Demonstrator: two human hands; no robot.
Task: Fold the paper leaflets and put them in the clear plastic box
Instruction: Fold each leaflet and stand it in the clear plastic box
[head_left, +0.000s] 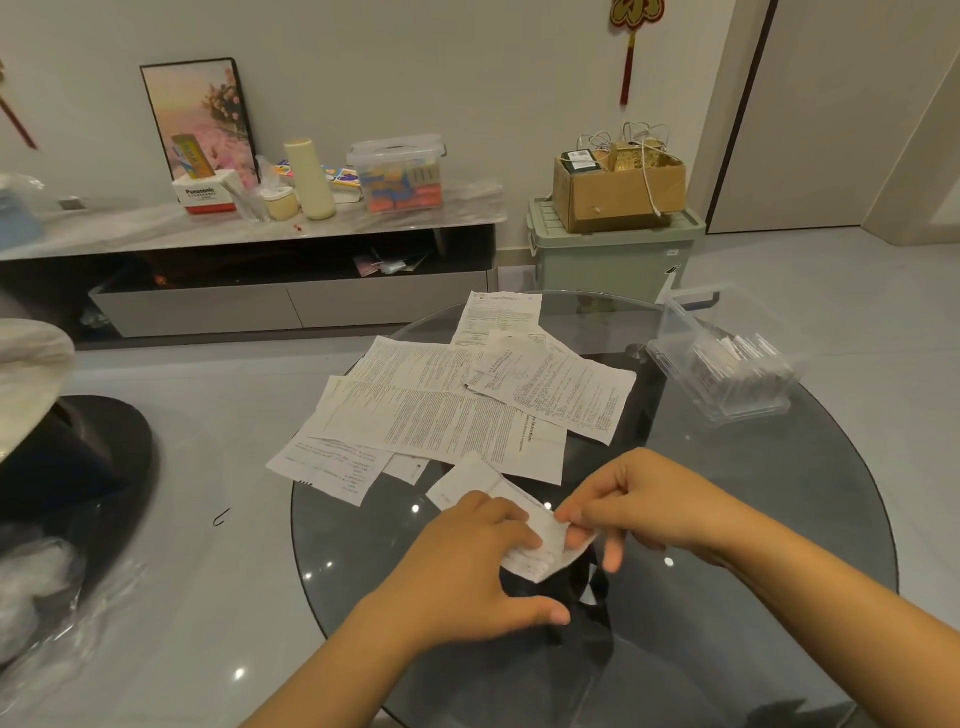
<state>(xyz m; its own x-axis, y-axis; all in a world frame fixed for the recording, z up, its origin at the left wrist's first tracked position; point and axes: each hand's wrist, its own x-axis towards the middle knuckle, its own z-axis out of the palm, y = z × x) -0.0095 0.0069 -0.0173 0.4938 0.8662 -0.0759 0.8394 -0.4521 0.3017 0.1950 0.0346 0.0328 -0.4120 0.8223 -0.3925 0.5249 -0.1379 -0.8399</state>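
Leaflet (524, 530) lengthwise far-left to near-right.

white wall (467, 78) | glossy grey floor (234, 441) | low TV cabinet (249, 270)

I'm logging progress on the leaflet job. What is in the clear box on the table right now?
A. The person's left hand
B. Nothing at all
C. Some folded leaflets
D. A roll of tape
C. Folded leaflets stand inside the clear box at the table's far right, while both hands, left and right, work a leaflet near the front edge.
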